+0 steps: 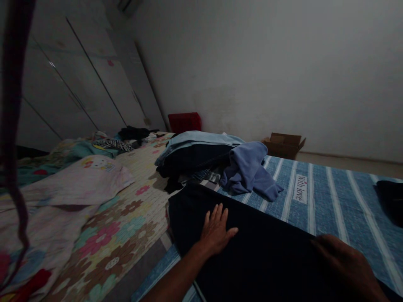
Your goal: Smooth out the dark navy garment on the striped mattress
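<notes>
Shows left hand (215,230) bare, with long, slim fingers (215,214), rounded at the tips, and a stubbier thumb (232,232). Runs back over a broad, smooth-looking back of hand into a narrower wrist (204,248), then a bare forearm (179,272), widening toward the bottom edge. Reads bare on right hand (343,256) too: broad back, rounded outline, knuckles too blurred and dim to make out. Gets cut off at the lower right just past the wrist. Too dark for nails or fine creases.

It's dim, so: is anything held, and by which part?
The left hand holds nothing, flat on dark cloth; whether the right hand grips its edge is unclear.
</notes>
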